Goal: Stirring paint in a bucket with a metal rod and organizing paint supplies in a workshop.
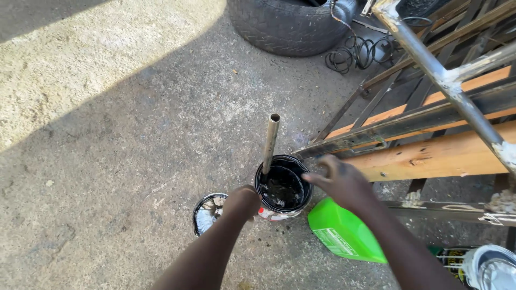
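An open tin of black paint [283,188] stands on the concrete floor, with a metal tube [270,143] standing upright in it. My left hand [242,202] is a closed fist pressed against the tin's left rim. My right hand [339,181] hovers with fingers spread at the tin's right rim, fingertips just touching its edge; motion blurs it. The tin's round lid [207,212], smeared white and black inside, lies on the floor to the left, partly hidden by my left forearm.
A bright green plastic jug [344,232] lies right of the tin under my right arm. Metal frames and wooden planks [430,156] fill the right side. A tyre [290,24] and coiled cable [355,53] lie at the top. Another container [492,268] sits bottom right.
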